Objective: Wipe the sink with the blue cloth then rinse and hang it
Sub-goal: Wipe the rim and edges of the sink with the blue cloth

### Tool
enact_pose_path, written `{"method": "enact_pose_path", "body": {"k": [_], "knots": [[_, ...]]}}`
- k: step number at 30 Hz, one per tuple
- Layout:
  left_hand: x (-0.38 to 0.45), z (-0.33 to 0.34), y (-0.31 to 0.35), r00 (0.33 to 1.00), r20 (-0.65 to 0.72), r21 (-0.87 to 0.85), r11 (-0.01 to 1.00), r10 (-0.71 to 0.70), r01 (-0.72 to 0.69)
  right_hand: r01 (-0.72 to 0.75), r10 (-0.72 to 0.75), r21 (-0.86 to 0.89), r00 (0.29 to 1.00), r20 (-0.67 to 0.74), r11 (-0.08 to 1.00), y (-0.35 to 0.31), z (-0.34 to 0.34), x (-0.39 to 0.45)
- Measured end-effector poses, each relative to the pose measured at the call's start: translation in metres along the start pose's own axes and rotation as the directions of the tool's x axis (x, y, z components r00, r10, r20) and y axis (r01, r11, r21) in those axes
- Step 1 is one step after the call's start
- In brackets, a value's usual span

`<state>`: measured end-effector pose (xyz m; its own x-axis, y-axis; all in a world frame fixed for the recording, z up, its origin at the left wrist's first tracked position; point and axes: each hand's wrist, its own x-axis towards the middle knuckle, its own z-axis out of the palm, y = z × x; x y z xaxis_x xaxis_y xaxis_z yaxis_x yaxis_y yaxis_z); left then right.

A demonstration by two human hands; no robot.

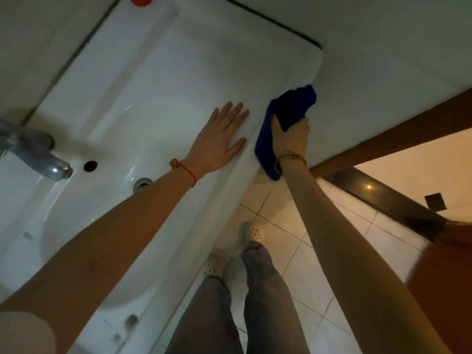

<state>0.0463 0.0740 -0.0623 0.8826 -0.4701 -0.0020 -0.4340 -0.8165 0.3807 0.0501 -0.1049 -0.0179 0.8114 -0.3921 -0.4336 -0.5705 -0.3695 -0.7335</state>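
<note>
The white sink [163, 72] fills the left and middle of the head view, with its basin at the lower left. My left hand [219, 139] lies flat on the sink's top beside the front edge, fingers spread, holding nothing. My right hand [291, 135] grips the blue cloth [288, 108] and presses it against the sink's front edge near the right corner. Part of the cloth hangs down past my wrist.
A metal tap [38, 152] juts over the basin at the left, with an overflow hole [90, 165] and drain [142, 184] nearby. A red object [140, 0] sits at the top. A wooden door frame [398, 139] runs at the right. My feet stand on the tiled floor [293, 238].
</note>
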Motion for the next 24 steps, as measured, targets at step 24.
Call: {"method": "enact_pose_path", "body": {"k": [24], "knots": [[-0.009,0.0,0.0,0.999,0.045,0.06,0.998,-0.006,0.003,0.136,-0.136,-0.027,0.991,0.001,0.99,0.027,0.018,-0.069]]}}
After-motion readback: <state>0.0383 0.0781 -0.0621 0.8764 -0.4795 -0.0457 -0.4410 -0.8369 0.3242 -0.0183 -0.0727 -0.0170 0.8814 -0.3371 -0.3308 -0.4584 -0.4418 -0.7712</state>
